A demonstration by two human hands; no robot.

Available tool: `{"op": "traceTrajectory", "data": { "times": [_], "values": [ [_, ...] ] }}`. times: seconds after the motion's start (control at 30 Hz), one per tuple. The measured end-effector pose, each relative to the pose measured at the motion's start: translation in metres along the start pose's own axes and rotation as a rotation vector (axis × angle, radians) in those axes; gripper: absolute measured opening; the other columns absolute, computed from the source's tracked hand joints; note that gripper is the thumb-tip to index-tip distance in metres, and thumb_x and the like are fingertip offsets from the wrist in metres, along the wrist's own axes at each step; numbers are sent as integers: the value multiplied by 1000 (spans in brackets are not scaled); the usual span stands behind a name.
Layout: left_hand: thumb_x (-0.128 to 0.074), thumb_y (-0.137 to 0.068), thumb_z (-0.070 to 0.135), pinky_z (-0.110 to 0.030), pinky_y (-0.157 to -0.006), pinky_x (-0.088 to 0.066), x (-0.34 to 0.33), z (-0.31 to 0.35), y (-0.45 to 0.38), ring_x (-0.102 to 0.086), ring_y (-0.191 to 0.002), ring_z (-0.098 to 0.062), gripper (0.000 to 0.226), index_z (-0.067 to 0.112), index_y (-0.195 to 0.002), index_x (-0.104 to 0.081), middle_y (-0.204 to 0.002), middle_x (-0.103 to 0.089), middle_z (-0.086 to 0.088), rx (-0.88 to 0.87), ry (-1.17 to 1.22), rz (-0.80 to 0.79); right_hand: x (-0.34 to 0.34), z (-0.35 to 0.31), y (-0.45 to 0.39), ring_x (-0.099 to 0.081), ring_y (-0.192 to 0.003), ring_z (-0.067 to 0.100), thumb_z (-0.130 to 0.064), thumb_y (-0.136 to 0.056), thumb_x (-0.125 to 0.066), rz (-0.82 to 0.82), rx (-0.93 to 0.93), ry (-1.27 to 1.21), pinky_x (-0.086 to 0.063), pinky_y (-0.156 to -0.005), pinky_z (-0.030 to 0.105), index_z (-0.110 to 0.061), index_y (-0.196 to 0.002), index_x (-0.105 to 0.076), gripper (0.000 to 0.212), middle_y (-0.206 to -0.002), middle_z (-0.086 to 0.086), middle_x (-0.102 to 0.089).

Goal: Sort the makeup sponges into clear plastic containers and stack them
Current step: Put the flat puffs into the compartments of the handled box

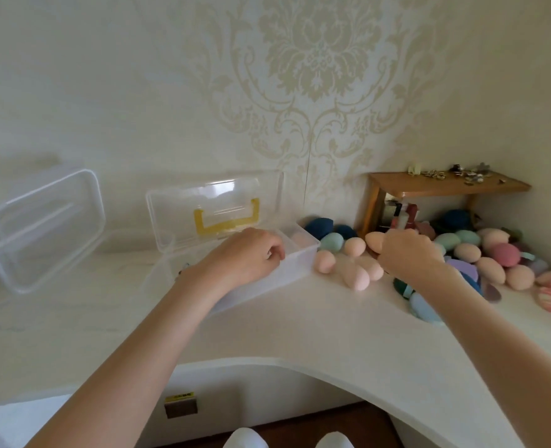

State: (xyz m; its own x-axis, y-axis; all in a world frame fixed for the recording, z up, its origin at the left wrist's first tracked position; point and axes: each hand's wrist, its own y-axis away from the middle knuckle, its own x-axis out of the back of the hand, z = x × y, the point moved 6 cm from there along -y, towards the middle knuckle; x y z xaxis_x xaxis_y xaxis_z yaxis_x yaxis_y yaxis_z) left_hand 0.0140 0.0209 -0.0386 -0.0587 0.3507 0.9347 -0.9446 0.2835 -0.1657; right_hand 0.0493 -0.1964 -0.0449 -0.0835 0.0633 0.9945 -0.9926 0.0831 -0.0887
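Note:
A clear plastic container stands open on the white counter, its lid with a yellow handle leaning against the wall. A pink sponge lies inside at the far end. My left hand hovers over the container with fingers curled; whether it holds anything is hidden. My right hand grips a peach sponge just right of the container. Several loose peach sponges lie between the container and my right hand.
A second clear container lies tilted at the left. A heap of blue, teal, pink and purple sponges fills the right corner under a small wooden shelf. The counter's curved front edge runs below my arms.

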Motion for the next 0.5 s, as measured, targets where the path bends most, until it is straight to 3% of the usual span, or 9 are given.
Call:
{"op": "traceTrajectory", "data": {
  "times": [0.1,0.17,0.23,0.33,0.5],
  "values": [
    [-45,-90,11,-28,-88,-42,-6,7,-4,-56,-106,-20,26,13,-104,-67,-108,-61,0,-20,-45,11,-29,31,3,-47,-62,14,-25,-94,-50,-80,-83,70,-39,-62,24,-14,-75,-49,22,-67,0,-46],
    [-45,-90,11,-26,-85,-41,-7,8,-5,-57,-104,-19,25,14,-103,-67,-98,-53,3,-18,-60,11,-41,37,2,-52,-67,14,-30,-93,-53,-92,-75,47,-40,-64,23,-13,-81,-54,21,-75,1,-53],
    [-46,-90,11,-28,-86,-42,-7,6,-6,-57,-103,-19,24,15,-101,-66,-96,-49,5,-15,-64,-6,-41,36,1,-52,-67,15,-28,-92,-54,-53,-66,13,-39,-61,23,-11,-95,-59,18,-75,2,-52],
    [-46,-89,12,-32,-89,-45,-8,3,-5,-58,-103,-19,23,17,-99,-66,-98,-54,4,-5,-64,-25,-26,30,0,-41,-55,14,-22,-93,-53,57,-88,17,-30,-47,21,-10,-99,-60,15,-63,1,-40],
    [-47,-88,12,-35,-92,-47,3,-5,0,-60,-103,-20,23,17,-99,-67,-108,-66,-2,27,-16,11,21,11,1,-46,-57,19,-25,-91,-52,249,-71,-96,-31,-47,25,-10,-73,-49,23,-62,2,-42]
  ]
}}
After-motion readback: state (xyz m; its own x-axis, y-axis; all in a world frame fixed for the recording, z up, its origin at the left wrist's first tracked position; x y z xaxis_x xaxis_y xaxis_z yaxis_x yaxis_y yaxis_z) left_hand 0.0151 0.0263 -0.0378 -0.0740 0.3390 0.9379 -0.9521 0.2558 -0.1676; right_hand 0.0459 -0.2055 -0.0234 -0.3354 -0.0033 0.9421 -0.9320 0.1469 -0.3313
